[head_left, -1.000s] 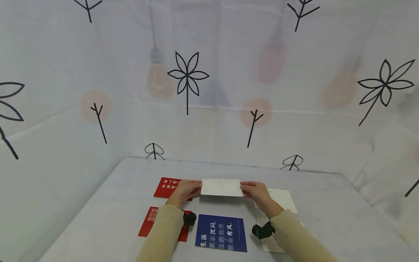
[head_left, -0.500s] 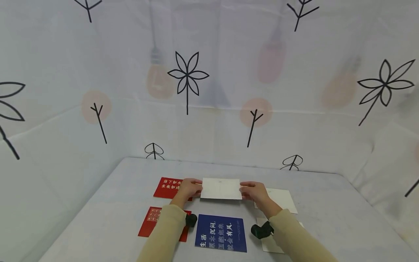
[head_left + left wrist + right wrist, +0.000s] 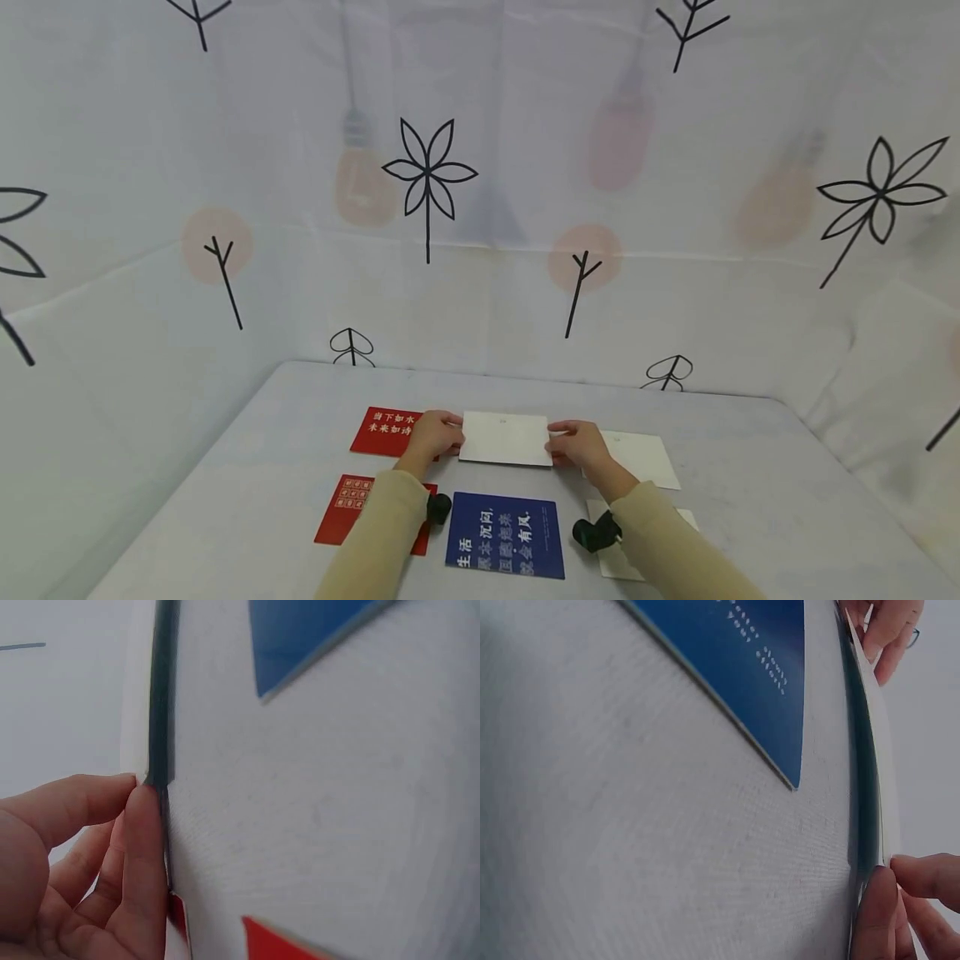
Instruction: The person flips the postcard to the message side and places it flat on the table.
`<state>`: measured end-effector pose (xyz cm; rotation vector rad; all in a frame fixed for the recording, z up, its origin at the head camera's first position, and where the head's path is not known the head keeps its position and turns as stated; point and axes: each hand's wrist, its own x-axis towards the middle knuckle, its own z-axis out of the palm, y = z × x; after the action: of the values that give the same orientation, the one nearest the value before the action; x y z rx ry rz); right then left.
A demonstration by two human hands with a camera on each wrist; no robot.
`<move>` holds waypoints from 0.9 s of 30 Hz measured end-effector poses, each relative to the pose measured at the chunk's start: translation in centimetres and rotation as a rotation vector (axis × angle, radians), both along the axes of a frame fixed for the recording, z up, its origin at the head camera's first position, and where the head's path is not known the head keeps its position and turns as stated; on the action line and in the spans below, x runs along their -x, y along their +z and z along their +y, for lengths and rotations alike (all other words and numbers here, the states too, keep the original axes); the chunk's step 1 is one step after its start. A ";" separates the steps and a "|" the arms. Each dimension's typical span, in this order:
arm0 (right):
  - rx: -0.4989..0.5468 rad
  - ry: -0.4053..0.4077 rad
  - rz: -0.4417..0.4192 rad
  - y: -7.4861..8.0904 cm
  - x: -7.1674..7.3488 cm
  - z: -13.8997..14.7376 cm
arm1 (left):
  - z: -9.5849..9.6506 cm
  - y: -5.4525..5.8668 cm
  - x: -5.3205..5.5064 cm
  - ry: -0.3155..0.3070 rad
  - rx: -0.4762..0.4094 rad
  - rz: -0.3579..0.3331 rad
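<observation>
A blank white card (image 3: pixel 504 438) lies nearly flat, low over the far middle of the table, with both hands at its short sides. My left hand (image 3: pixel 432 437) pinches its left end; in the left wrist view the thumb (image 3: pixel 90 796) is on top and a finger is underneath. On the other end, my right hand (image 3: pixel 583 450) pinches the near corner between thumb and fingers, as the right wrist view shows. The card's underside looks dark there, with a narrow gap to the table. A blue card (image 3: pixel 504 533) with white lettering rests nearer me, between the forearms.
Two red cards with lettering lie at left, a far red card (image 3: pixel 381 429) and a near red card (image 3: pixel 336 510), both partly behind the left arm. At right are a far white card (image 3: pixel 647 458) and a near white card (image 3: pixel 621 560), partly covered by the right arm.
Both hands have lowered the white card a little and tipped its near edge down, so more of its white face shows. The other cards have stayed put.
</observation>
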<state>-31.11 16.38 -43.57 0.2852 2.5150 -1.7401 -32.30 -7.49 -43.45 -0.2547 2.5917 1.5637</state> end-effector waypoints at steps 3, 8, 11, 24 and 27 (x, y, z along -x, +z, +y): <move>-0.013 0.002 0.002 -0.2 0.0 0.0 | 0.1 0.0 -0.1 0.005 0.012 0.006; -0.040 0.003 0.001 -0.4 0.1 -0.1 | 0.4 -0.2 -0.2 0.002 0.045 0.037; -0.055 0.007 -0.006 -0.5 0.2 -0.2 | 0.6 -0.1 -0.2 0.011 0.058 0.049; -0.220 0.028 -0.017 -0.4 0.1 -0.4 | 0.6 -0.2 -0.1 0.024 0.017 0.035; -0.234 0.030 -0.018 -0.3 0.1 -0.3 | 0.5 -0.2 -0.1 0.023 -0.002 0.037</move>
<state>-31.17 16.03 -43.86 0.2733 2.6961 -1.4270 -32.16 -6.98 -43.63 -0.2587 2.6235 1.5935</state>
